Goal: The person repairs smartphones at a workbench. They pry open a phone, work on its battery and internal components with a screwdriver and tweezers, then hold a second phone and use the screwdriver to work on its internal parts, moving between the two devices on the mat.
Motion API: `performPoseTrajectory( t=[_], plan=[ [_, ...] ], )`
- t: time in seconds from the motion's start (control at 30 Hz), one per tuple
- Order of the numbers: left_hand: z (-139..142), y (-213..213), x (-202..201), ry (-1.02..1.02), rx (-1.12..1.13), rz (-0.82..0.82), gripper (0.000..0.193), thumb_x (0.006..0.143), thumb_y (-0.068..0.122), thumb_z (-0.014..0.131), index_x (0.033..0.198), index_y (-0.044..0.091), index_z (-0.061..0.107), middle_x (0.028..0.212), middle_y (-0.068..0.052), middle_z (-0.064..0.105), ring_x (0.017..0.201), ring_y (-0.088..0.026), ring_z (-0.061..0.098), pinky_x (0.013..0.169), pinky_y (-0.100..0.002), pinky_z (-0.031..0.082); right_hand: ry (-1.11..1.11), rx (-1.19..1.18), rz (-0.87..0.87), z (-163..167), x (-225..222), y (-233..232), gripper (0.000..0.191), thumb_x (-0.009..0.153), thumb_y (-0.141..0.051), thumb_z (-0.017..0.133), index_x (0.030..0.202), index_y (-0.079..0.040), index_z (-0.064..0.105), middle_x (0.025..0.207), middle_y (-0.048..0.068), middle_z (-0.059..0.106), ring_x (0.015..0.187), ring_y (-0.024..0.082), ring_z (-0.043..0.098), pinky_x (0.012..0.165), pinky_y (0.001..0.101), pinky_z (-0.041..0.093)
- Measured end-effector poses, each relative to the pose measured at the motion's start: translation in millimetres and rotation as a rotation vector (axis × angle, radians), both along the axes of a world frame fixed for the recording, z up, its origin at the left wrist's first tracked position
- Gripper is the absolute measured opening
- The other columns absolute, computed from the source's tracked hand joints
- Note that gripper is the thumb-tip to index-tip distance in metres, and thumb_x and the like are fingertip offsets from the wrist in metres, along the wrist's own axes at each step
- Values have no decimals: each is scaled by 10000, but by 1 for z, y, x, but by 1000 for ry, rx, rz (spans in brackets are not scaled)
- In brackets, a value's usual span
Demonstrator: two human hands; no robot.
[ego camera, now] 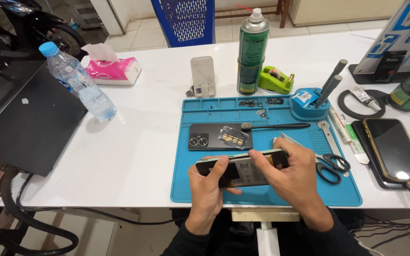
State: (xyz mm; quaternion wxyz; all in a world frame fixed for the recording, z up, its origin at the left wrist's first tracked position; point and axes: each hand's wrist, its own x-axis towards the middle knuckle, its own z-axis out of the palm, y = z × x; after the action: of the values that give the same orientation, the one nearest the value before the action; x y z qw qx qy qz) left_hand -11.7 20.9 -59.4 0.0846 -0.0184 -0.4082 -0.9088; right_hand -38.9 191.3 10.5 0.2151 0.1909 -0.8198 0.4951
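An opened phone (pixel 242 168), its back removed so that the inner parts are seen, is held lengthwise just above the near part of a blue repair mat (pixel 281 192) on the white worktop (pixel 143 142). The left hand (pixel 208 187) is closed on the phone's left end, with the thumb laid over its upper face; the right hand (pixel 294 178) is closed on its right end, the fingers curled over the top edge. Just beyond the phone, a dark back cover (pixel 214 136) with two round camera rings lies flat on the mat, and a small clear plastic piece (pixel 234 137) rests partly on it. A black brush (pixel 276 126) is laid across the mat beside the cover. Black-handled scissors (pixel 330 167) lie on the mat just right of the right hand. A blue tool holder (pixel 309 102) with two grey tools upright in it stands at the mat's far right corner. Behind the mat a green spray can (pixel 253 52) and a green tape dispenser (pixel 276 79) are set side by side. A water bottle (pixel 78 81) stands well to the left, near a pink tissue pack (pixel 112 68). Another phone (pixel 395 149) lies face up to the right of the mat, with a cable plugged in.
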Motion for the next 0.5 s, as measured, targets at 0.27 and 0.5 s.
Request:
performPoseTrajectory(
  t=[0.27,0.5],
  plan=[
    [-1,3,-1,24,-83,38,374,1006,263,653,1073,-105,644,912,-240,726,701,-288,752,478,-370,628,-60,39,-15,4,-6,2,469,775,-275,861,595,-51,490,491,-1,503,459,49,437,396,279,326],
    [2,4,-1,39,-69,13,724,1046,495,259,1139,-128,618,997,-259,747,816,-342,786,544,-432,673,9,71,-132,2,-14,1,540,735,-317,905,607,-35,463,490,40,486,453,82,423,401,285,344]
  ],
)
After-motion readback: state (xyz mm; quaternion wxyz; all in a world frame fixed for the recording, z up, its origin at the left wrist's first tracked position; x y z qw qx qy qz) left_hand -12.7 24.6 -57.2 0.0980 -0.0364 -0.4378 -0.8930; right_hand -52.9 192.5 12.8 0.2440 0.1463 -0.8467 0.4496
